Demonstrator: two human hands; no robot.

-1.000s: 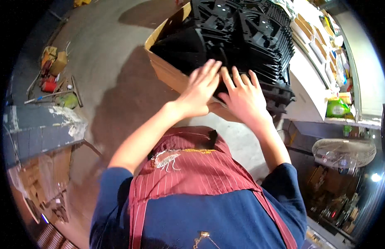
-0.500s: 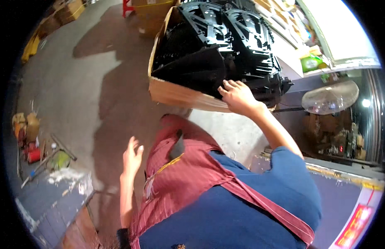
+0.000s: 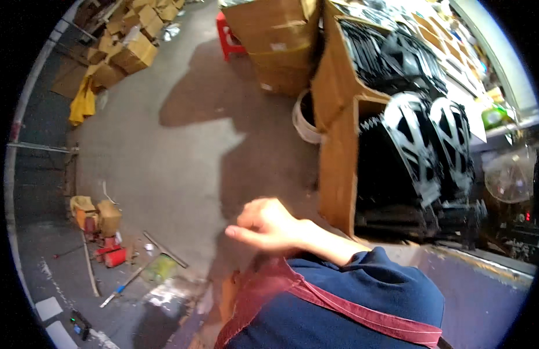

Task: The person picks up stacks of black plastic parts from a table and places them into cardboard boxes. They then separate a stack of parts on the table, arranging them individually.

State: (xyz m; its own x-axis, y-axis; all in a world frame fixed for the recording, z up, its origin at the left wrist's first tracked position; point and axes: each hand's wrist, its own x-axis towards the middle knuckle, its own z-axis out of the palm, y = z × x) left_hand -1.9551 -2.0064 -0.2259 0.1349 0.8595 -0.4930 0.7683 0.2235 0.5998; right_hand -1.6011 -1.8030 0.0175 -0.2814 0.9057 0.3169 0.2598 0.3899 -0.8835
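Note:
Only one of my hands shows: my right hand (image 3: 268, 225) hangs in front of my chest, fingers loosely curled and pointing left, holding nothing. It is a short way left of the lower corner of a big open cardboard box (image 3: 338, 163) and does not touch it. The box stands on its side and is packed with black and silver round plastic covers (image 3: 417, 145). My left hand is out of sight. My blue sleeve and red apron (image 3: 339, 302) fill the bottom of the view.
A second large carton (image 3: 275, 41), a red stool (image 3: 226, 35) and a white bucket (image 3: 304, 119) stand behind the box. Cartons (image 3: 130, 49) and a yellow cloth (image 3: 83, 102) lie far left. Tools and red cans (image 3: 104, 238) litter the grey floor.
My right hand has come off the box's edge and pulled back toward my chest. My left hand has dropped out of view. My head has turned left, so the box now sits at the right.

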